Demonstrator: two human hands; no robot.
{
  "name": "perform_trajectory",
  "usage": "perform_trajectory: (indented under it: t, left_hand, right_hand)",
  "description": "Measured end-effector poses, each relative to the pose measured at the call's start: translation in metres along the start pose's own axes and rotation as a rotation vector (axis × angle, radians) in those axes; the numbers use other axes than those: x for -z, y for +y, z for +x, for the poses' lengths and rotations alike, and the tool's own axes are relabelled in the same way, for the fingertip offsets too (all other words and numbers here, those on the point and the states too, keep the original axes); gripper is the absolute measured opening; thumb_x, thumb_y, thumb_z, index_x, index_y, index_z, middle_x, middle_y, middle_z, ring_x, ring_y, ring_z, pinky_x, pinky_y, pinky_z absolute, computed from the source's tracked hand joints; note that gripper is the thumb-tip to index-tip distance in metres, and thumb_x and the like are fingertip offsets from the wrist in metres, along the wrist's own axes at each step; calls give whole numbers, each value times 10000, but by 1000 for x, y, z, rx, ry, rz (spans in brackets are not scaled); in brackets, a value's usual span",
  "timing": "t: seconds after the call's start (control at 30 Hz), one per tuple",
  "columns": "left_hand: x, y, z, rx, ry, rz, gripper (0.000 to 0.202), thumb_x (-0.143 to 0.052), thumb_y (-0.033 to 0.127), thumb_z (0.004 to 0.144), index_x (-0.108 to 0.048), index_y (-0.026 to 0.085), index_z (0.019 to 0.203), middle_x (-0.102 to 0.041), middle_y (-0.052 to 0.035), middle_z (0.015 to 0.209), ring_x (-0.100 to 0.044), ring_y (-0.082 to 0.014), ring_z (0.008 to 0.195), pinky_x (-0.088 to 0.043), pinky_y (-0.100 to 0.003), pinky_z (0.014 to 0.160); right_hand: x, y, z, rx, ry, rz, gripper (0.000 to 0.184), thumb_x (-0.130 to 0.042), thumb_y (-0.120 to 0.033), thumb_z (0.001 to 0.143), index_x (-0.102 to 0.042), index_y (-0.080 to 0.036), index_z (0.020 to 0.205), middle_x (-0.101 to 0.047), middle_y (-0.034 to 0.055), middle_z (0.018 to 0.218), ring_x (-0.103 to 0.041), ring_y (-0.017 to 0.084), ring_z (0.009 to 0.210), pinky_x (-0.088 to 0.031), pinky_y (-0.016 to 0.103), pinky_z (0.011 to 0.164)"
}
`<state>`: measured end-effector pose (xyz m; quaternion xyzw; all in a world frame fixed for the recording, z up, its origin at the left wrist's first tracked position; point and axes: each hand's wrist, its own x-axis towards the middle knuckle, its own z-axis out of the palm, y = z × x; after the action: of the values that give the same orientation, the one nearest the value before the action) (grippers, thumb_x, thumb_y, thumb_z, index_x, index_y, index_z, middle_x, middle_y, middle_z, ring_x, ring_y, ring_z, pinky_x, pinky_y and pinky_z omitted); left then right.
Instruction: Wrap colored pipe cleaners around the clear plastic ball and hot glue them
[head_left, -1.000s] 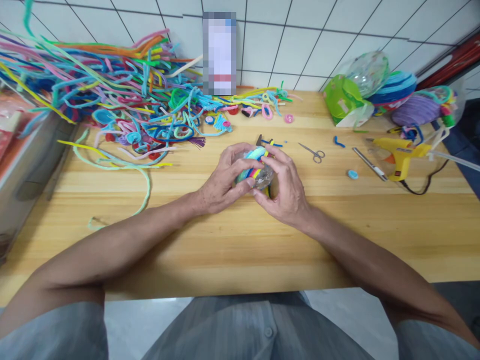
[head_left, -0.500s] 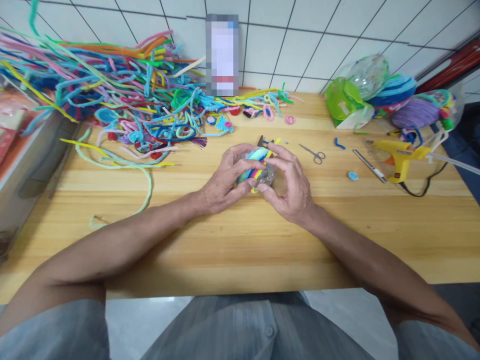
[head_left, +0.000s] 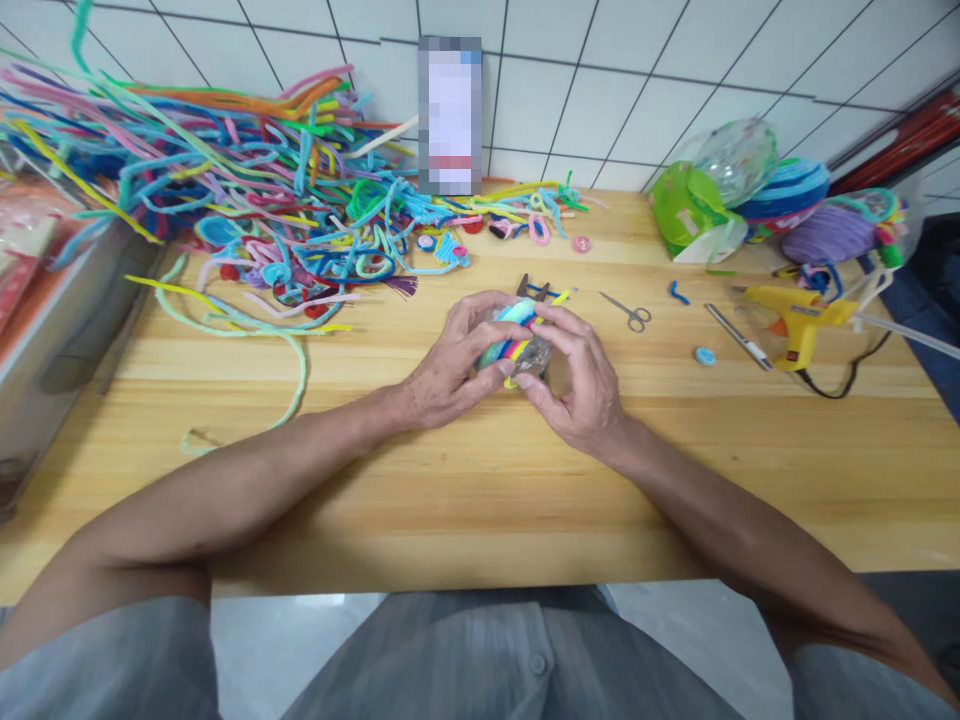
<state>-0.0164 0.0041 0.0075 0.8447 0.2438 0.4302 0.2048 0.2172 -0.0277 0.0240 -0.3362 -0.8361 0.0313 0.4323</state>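
Between my hands is a clear, rounded plastic piece wrapped with bands of coloured pipe cleaner (head_left: 514,346) in mint, blue, pink and yellow. My left hand (head_left: 465,352) is closed around its left side, thumb at the near edge. On the other side my right hand (head_left: 579,372) grips it, with fingertips on the upper edge and thumb below. The end of a yellow pipe cleaner (head_left: 562,297) sticks out past my right fingers. Just beyond my hands lies a dark tool (head_left: 526,286), partly hidden.
A tangled heap of pipe cleaners (head_left: 247,200) covers the back left. A phone (head_left: 450,115) leans on the tiled wall. To the right lie small scissors (head_left: 630,314), a blue cap (head_left: 704,356), a craft knife (head_left: 739,337) and a yellow glue gun (head_left: 799,322). A green package (head_left: 690,212) stands behind them.
The head view has shifted slightly. My right fingers have moved a little along the wrapped piece, and the yellow end past them has shifted. Both hands keep their hold.
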Motion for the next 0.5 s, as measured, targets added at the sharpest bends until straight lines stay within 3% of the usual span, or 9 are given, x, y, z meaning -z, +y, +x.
perform_trajectory:
  t: [0.3, 0.5]
  left_hand:
    - [-1, 2, -2, -5, 30, 4, 387, -546, 433, 1148, -546, 371, 1530, -525, -119, 1581, -496, -291, 1530, -450, -578, 1288]
    - [-1, 3, 0, -1, 60, 29, 592, -598, 459, 1123, -394, 334, 1665, -553, -150, 1581, -512, -310, 1527, -446, -586, 1295]
  right_hand:
    - [-4, 0, 0, 22, 29, -14, 642, -721, -324, 1015, -483, -272, 1609, -671, 171, 1567, -655, 368, 1468, -606, 644, 1173]
    - [-2, 10, 0, 32, -10, -23, 623, -705, -320, 1012, -488, -277, 1594, -665, 173, 1587, -650, 384, 1486, -598, 676, 1182]
